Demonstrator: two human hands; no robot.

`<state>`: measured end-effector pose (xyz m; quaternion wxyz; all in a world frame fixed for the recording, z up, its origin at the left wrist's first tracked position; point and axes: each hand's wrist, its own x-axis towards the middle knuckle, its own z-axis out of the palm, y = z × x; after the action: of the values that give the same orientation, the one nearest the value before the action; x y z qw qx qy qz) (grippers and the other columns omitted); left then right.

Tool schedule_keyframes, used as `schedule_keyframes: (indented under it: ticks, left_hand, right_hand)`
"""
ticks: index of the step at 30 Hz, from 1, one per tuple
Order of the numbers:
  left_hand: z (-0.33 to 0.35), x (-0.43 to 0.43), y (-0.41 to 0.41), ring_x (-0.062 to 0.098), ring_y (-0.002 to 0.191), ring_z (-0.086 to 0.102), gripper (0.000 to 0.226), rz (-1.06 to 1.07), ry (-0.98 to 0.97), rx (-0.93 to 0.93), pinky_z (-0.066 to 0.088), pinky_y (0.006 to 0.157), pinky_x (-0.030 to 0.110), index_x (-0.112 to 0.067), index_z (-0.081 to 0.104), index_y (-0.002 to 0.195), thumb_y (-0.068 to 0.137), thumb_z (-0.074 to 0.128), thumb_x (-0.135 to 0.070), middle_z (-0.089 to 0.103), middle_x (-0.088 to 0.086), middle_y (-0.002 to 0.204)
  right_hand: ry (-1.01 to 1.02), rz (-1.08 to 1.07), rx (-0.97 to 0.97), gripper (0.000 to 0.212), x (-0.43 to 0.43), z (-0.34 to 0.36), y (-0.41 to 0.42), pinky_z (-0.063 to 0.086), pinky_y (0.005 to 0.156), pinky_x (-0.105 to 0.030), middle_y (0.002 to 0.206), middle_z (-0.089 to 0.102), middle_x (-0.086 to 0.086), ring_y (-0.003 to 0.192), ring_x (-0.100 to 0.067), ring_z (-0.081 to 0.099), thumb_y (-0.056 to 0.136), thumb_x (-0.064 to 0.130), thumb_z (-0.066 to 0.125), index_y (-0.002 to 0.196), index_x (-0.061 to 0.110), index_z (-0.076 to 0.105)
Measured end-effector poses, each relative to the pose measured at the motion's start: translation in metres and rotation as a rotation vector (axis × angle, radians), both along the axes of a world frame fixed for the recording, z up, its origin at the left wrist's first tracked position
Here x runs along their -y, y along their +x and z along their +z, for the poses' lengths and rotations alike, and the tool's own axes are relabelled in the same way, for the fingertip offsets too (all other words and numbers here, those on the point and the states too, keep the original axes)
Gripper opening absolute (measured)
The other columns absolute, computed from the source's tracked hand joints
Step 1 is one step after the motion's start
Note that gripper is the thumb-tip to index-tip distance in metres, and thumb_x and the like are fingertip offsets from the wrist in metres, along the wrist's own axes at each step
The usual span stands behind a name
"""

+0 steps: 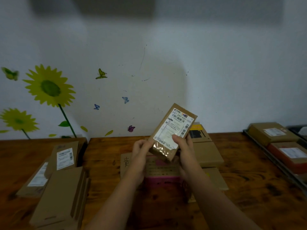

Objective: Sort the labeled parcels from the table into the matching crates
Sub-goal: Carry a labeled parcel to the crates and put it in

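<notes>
Parcel [172, 131] in hand is a flat brown one with a white label [174, 128]. It is held up above the pink crate [162, 173] and tilted so the label faces the person. Both hands grasp it: the left hand [141, 150] pinches the lower left edge, and the right hand [184, 146] clasps the lower right edge with the thumb lying across the foot of the label.

The step looks like reading the label to choose a crate. To do it well, the thumb should slide off the print, since it covers part of the bottom lines. The large code near the top shows clearly, but the fine print is too blurred to make out. Gripping by the edges suits what looks like a thin, light box, and one hand could probably carry it once the code is read.

More labeled parcels [64, 156] lie on the worktop [103, 156] to the left of the pink crate. Plain brown boxes [207, 153] sit just right of it, and a dark tray [272, 156] holding two more parcels stands well to its right. Which holder matches this code cannot be told, so the markings should be compared before letting go.
</notes>
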<state>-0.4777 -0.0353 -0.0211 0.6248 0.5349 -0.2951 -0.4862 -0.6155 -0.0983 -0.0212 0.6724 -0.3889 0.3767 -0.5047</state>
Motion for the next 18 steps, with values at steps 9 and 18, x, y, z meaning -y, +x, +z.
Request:
schedule_keyframes:
  ticks: [9, 18]
  left_hand:
    - [0.019, 0.006, 0.02, 0.009, 0.1, 0.069, 0.058, -0.187, 0.028, 0.128, 0.052, 0.08, 0.03, -0.022, 0.057, 0.119, 0.077, 0.076, -0.057, 0.068, 0.0, 0.12]
    - [0.018, 0.02, 0.013, 0.022, 0.115, 0.069, 0.132, -0.404, 0.085, 0.159, 0.055, 0.1, 0.047, -0.049, 0.008, 0.158, 0.055, 0.09, -0.058, 0.058, -0.001, 0.144]
  right_hand:
    - [0.023, 0.155, 0.086, 0.059, 0.005, -0.002, -0.024, 0.06, 0.082, -0.052, 0.127, 0.071, -0.016, 0.112, -0.039, 0.071, 0.083, 0.012, 0.064, 0.142, 0.015, 0.054]
    - [-0.062, 0.273, -0.056, 0.076, 0.0, -0.004, -0.025, 0.059, 0.089, -0.055, 0.13, 0.07, -0.014, 0.114, -0.039, 0.07, 0.075, 0.007, 0.061, 0.148, 0.022, 0.049]
